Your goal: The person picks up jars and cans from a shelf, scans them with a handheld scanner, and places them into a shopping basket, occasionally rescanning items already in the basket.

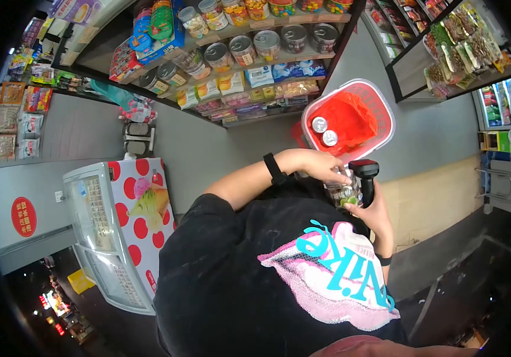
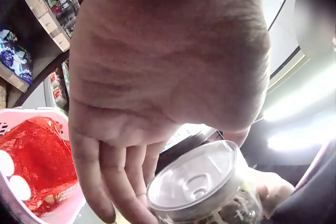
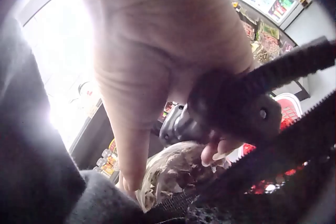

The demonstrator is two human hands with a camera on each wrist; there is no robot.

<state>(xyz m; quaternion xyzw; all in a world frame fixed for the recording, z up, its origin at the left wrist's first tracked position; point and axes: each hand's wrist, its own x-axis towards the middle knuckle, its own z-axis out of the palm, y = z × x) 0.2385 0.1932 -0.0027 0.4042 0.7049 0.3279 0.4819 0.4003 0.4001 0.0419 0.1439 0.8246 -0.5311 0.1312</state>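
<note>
Head view shows us the clear jar [image 1: 346, 191] just beside the basket [image 1: 390, 113]. Our left hand [image 1: 327, 167] curls round it; our right hand [image 1: 377, 214] grips a black handheld device [image 1: 365, 169], thumb against the jar. We judge it light, stiff and slippery, best held by its sides.

Shirt [image 1: 231, 262] black, with pink-and-white print and turquoise letters. Wristband [image 1: 275, 169] black. Scanner [image 1: 367, 169] black, red on top. Jar [image 1: 342, 191] clear, green patch. Basket [image 1: 388, 113] pale pink rim; bag [image 1: 357, 116] in it bright red, cans [image 1: 324, 132] near the basket's left edge silvery-white on top. Freezer [image 1: 149, 208] side white with red dots, pink-and-green ice cream, tan cone. Sign [image 1: 23, 216] red, white characters. Floor [image 1: 208, 149] grey.
</note>
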